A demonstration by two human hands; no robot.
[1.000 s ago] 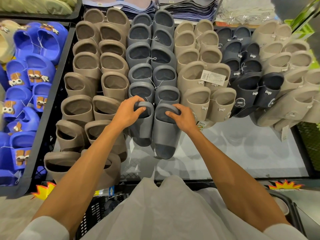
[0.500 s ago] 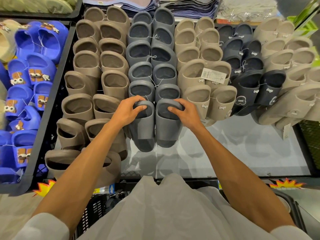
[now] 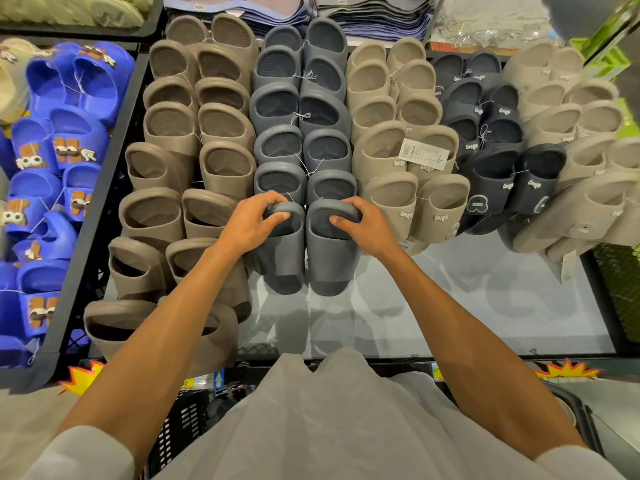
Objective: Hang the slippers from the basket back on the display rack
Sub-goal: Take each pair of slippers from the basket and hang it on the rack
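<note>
I hold the grey pair at the near end of the grey column on the display rack. My left hand curls round the strap of the left slipper, and my right hand grips the right slipper likewise. They look like light moulded foam, thick, springy and matte, so I judge the strap arch the surest hold. On the beige slippers to the right, the small white logo is unclear. The paper tag has print too fine to read.

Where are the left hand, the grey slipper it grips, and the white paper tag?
left hand [image 3: 251, 221]: head view, back of the hand.
grey slipper [image 3: 282, 252]: head view, upper band below the fingers.
white paper tag [image 3: 423, 154]: head view, middle of the tag.
</note>
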